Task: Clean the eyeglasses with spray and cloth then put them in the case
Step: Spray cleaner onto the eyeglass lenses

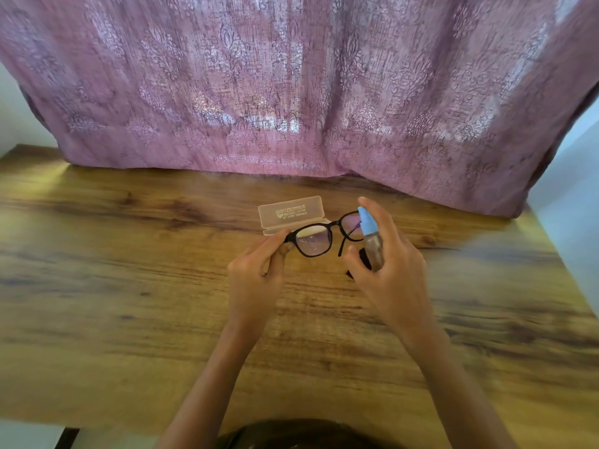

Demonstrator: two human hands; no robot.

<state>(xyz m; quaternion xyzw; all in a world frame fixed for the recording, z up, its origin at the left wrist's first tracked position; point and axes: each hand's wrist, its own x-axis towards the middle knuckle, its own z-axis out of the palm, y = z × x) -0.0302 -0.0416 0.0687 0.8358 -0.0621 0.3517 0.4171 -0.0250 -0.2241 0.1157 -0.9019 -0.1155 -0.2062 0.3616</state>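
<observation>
My left hand (pixel 256 273) pinches the left corner of the black-framed eyeglasses (pixel 316 226), holding them above the table with the lenses facing me. My right hand (pixel 389 264) grips a small clear spray bottle (pixel 372 243) with a light blue nozzle; the forefinger rests on top of the nozzle, which sits close to the right lens. A translucent eyeglass case (pixel 291 213) stands open on the table just behind the glasses. A bit of dark cloth (pixel 364 259) shows below the bottle, mostly hidden by my right hand.
The wooden table (pixel 129 286) spreads wide around my hands. A pink patterned curtain (pixel 291 92) hangs along the far edge. The table's right edge runs diagonally near a pale wall (pixel 570 222).
</observation>
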